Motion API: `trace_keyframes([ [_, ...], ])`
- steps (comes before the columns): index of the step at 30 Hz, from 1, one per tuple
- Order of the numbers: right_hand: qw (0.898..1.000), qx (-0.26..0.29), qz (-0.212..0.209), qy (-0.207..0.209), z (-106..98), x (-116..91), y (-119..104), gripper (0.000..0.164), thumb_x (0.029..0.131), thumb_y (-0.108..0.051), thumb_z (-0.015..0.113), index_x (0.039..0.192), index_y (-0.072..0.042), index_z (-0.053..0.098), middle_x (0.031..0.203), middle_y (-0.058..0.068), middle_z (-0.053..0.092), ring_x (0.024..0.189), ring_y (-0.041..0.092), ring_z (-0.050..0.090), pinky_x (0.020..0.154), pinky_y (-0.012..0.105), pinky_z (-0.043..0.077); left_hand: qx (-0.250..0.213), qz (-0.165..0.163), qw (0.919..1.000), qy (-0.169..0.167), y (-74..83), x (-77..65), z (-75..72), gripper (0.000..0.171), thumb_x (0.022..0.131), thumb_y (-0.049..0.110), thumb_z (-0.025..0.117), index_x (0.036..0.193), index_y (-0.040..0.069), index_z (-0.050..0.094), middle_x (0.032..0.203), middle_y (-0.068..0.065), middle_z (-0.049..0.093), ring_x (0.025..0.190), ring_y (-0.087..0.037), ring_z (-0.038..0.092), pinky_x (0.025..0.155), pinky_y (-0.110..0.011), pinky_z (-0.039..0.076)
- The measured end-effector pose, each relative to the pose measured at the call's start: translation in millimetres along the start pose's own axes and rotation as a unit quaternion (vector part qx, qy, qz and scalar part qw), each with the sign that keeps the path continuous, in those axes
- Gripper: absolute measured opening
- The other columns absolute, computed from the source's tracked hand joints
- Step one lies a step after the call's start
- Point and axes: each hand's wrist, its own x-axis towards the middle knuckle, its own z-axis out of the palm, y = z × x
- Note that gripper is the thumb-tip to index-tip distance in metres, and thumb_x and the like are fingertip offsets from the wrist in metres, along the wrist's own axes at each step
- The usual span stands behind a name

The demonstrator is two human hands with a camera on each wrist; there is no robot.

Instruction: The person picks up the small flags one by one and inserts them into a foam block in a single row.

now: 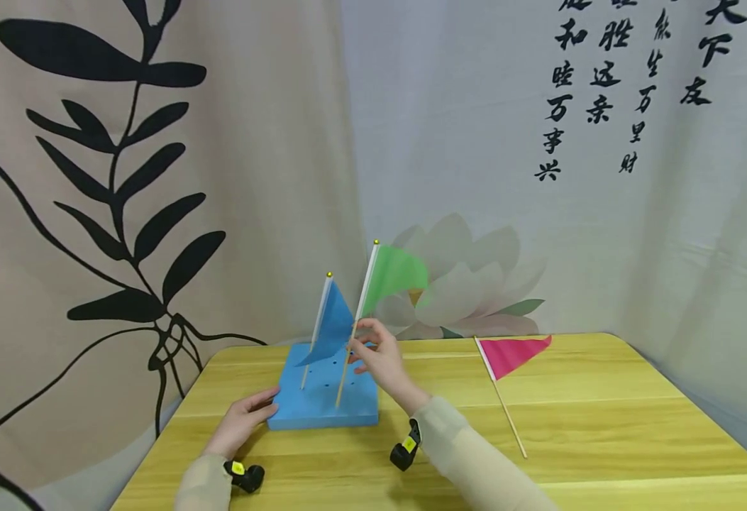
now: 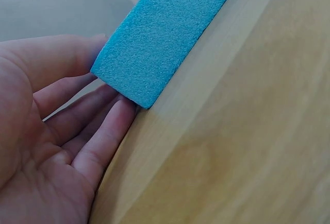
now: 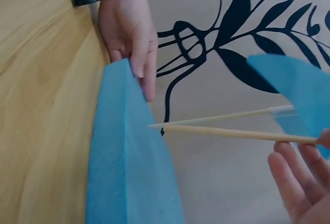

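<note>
My right hand (image 1: 382,362) pinches the thin wooden stick of a green flag (image 1: 395,277) and keeps it tilted above a blue foam block (image 1: 359,410). In the right wrist view the lower end of this wooden stick (image 3: 232,132) is close over the block's top. A blue flag (image 1: 336,330) stands upright in the block, leaning slightly, left of the green one. At the block's left side, my left hand (image 1: 242,422) touches its edge with extended fingers; in the left wrist view the thumb (image 2: 77,54) lies along the block's corner.
A pink flag (image 1: 510,355) on its stick lies on the wooden table (image 1: 635,426), to the right of my right hand. Small dark holes dot the block's top. Behind the table hangs a pale curtain (image 1: 271,177) printed with leaves, a lotus and characters.
</note>
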Motion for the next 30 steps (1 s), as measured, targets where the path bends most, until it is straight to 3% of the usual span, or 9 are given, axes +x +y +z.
trace_keyframes([
  [12, 0.999, -0.031, -0.006, 0.02, 10.8, 27.5, 52.0, 0.024, 0.096, -0.01, 0.06, 0.119, -0.004, 0.056, 0.092, 0.015, 0.067, 0.078, 0.043, 0.067, 0.056, 0.044, 0.059, -0.011, 0.001, 0.9999, 0.0, -1.5, -0.9, 1.2, 0.049, 0.096, 0.018, 0.063, 0.14, -0.001, 0.051, 0.145, -0.021, 0.044, 0.13, -0.037, 0.043, 0.1, -0.042, 0.047],
  [18, 0.999, -0.037, -0.013, 0.03, 13.9, 37.7, 54.9, 0.022, 0.097, -0.013, 0.06, 0.118, -0.008, 0.056, 0.093, 0.013, 0.067, 0.077, 0.037, 0.067, 0.058, 0.05, 0.058, 0.006, 0.017, 0.9998, 0.0, 0.1, -0.4, -0.8, 0.05, 0.096, 0.019, 0.063, 0.14, -0.001, 0.05, 0.145, -0.022, 0.044, 0.129, -0.037, 0.044, 0.101, -0.043, 0.046],
  [22, 0.999, -0.025, -0.01, 0.029, 15.4, 40.2, 56.7, 0.024, 0.098, -0.009, 0.059, 0.121, -0.005, 0.055, 0.097, 0.019, 0.066, 0.081, 0.044, 0.065, 0.062, 0.058, 0.056, 0.006, 0.015, 0.9999, -0.002, 0.8, -0.6, -1.2, 0.05, 0.096, 0.019, 0.063, 0.14, 0.0, 0.05, 0.144, -0.021, 0.045, 0.128, -0.037, 0.045, 0.1, -0.042, 0.046],
  [30, 0.999, -0.028, -0.019, 0.03, 21.4, 29.1, 34.1, 0.023, 0.098, -0.002, 0.054, 0.121, 0.001, 0.052, 0.101, 0.031, 0.063, 0.084, 0.049, 0.063, 0.066, 0.062, 0.055, -0.003, 0.006, 1.0, 0.003, 0.1, -1.3, 0.6, 0.048, 0.097, 0.016, 0.061, 0.14, -0.001, 0.05, 0.145, -0.021, 0.045, 0.128, -0.036, 0.045, 0.099, -0.042, 0.047],
])
